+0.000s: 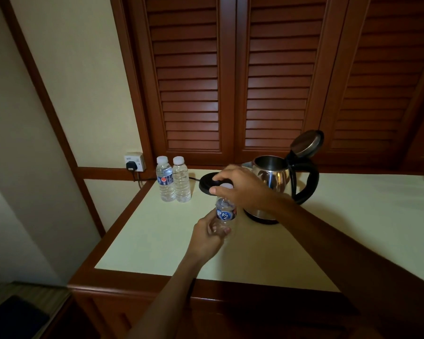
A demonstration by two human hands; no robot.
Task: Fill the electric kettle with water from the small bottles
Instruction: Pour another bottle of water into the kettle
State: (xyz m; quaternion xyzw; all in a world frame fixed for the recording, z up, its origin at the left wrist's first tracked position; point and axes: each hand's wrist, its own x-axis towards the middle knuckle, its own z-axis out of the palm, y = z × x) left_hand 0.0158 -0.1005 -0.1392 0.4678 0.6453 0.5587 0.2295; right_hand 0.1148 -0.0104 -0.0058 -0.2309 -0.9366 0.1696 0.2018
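Fingers [214,190] pinch the cap [226,185]; left hand [209,234] grips bottle [225,212].

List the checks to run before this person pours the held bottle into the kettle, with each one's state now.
1. Kettle lid open: ok, tipped back.
2. Electric kettle upright on the countertop, off its black base: ok.
3. Left hand has a grip on the lower body of the held bottle: ok.
4. White cap removed: not ok, still on under the right hand.
5. Cap loosened: cannot tell.
6. Two spare bottles standing capped near the wall socket: ok.
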